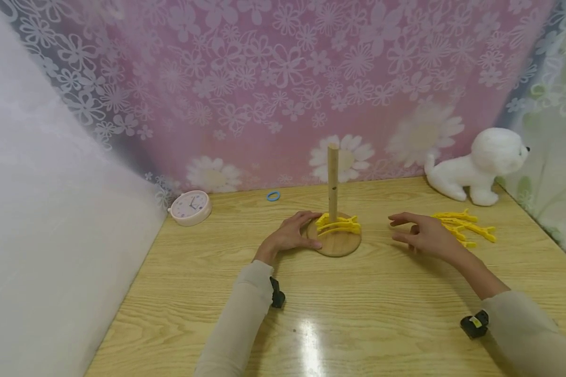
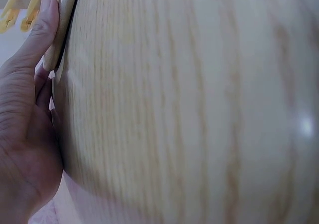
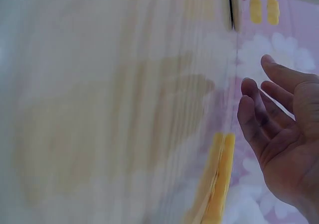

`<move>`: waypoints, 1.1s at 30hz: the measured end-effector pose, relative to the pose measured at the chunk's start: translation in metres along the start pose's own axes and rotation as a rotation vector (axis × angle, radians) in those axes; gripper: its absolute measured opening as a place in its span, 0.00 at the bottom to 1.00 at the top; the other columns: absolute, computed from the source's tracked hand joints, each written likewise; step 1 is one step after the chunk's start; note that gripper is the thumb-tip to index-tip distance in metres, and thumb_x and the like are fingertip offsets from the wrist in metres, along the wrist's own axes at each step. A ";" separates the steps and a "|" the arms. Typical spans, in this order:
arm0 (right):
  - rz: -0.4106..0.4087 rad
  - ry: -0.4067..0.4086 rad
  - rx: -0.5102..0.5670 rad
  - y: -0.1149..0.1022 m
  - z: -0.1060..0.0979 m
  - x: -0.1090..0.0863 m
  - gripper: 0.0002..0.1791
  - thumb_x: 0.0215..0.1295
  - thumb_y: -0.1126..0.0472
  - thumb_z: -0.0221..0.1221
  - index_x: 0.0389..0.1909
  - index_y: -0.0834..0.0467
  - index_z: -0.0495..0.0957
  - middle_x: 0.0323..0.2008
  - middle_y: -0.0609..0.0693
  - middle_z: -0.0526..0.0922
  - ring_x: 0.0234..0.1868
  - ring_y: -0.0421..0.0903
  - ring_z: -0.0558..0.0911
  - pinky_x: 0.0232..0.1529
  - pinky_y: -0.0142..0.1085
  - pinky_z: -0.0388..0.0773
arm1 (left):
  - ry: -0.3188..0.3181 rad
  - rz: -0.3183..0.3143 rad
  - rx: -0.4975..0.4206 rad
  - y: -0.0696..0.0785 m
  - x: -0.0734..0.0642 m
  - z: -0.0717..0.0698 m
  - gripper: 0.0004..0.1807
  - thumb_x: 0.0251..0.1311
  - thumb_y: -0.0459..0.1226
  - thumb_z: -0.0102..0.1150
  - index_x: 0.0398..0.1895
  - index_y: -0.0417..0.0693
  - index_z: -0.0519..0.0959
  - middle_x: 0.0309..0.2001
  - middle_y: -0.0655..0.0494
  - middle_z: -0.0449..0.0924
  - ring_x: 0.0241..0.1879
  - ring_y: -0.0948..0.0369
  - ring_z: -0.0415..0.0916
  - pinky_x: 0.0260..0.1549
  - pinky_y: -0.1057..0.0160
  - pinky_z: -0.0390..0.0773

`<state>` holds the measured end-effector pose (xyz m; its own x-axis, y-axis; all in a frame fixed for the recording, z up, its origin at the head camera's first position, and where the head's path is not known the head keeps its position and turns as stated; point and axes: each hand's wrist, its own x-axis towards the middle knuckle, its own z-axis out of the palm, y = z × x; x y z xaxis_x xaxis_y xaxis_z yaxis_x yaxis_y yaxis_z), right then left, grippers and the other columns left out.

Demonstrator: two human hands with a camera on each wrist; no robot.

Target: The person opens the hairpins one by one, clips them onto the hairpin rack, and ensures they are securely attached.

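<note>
A round wooden base [image 1: 339,248] lies on the table with a wooden post [image 1: 333,183] standing upright from it. My left hand [image 1: 292,231] grips the base at its left edge, thumb on top and fingers round the far side. Yellow curved pieces with forked ends [image 1: 343,226] sit low around the post, above the base. To the right of the base, my right hand [image 1: 426,235] hovers with loosely bent fingers and holds nothing. Beside and partly behind it lies a pile of similar yellow forked pieces [image 1: 471,226]; one yellow piece [image 3: 223,179] shows near this hand in the right wrist view.
At the back left lies a pink round clock [image 1: 191,207]. A small blue ring [image 1: 272,200] rests near the table's back edge. A white plush dog [image 1: 476,167] sits at the back right. A pink flowered curtain [image 1: 264,104] hangs behind the table.
</note>
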<state>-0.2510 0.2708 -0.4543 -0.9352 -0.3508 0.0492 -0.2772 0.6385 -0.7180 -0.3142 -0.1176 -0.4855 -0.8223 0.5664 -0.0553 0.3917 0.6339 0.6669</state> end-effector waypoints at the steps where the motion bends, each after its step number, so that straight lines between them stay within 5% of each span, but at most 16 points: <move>1: 0.006 0.000 -0.009 0.002 -0.003 -0.004 0.29 0.73 0.54 0.65 0.70 0.61 0.74 0.60 0.63 0.82 0.23 0.47 0.80 0.22 0.36 0.77 | 0.001 0.001 0.000 0.000 0.000 0.000 0.51 0.57 0.56 0.76 0.82 0.69 0.60 0.83 0.56 0.51 0.81 0.45 0.47 0.74 0.34 0.54; 12: 0.045 0.080 -0.081 0.031 -0.035 -0.042 0.31 0.73 0.53 0.66 0.70 0.65 0.73 0.55 0.69 0.83 0.21 0.45 0.80 0.21 0.36 0.78 | 0.011 -0.002 0.003 -0.001 -0.002 0.001 0.51 0.56 0.57 0.77 0.82 0.70 0.60 0.82 0.56 0.52 0.81 0.46 0.49 0.73 0.35 0.57; 19: 0.085 0.126 -0.174 0.042 -0.045 -0.061 0.28 0.72 0.56 0.67 0.66 0.64 0.75 0.24 0.51 0.83 0.19 0.42 0.76 0.20 0.34 0.75 | 0.007 0.009 0.010 -0.001 0.000 0.000 0.51 0.57 0.57 0.76 0.82 0.69 0.60 0.82 0.54 0.52 0.81 0.46 0.48 0.74 0.35 0.57; 26: 0.074 0.184 -0.172 0.053 -0.055 -0.074 0.22 0.69 0.61 0.68 0.61 0.66 0.79 0.55 0.67 0.75 0.18 0.43 0.75 0.18 0.35 0.74 | 0.008 0.023 0.028 -0.001 0.003 -0.001 0.51 0.56 0.57 0.76 0.82 0.72 0.60 0.82 0.57 0.52 0.81 0.48 0.49 0.74 0.37 0.57; 33: 0.131 0.182 -0.189 0.064 -0.059 -0.078 0.26 0.69 0.57 0.70 0.59 0.69 0.78 0.53 0.72 0.78 0.22 0.39 0.75 0.20 0.35 0.75 | 0.002 0.009 0.019 -0.003 0.003 0.000 0.51 0.57 0.57 0.76 0.82 0.72 0.60 0.82 0.56 0.52 0.81 0.47 0.48 0.74 0.36 0.56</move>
<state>-0.2083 0.3793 -0.4632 -0.9852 -0.1387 0.1006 -0.1713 0.7924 -0.5854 -0.3176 -0.1181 -0.4882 -0.8198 0.5707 -0.0479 0.4064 0.6386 0.6534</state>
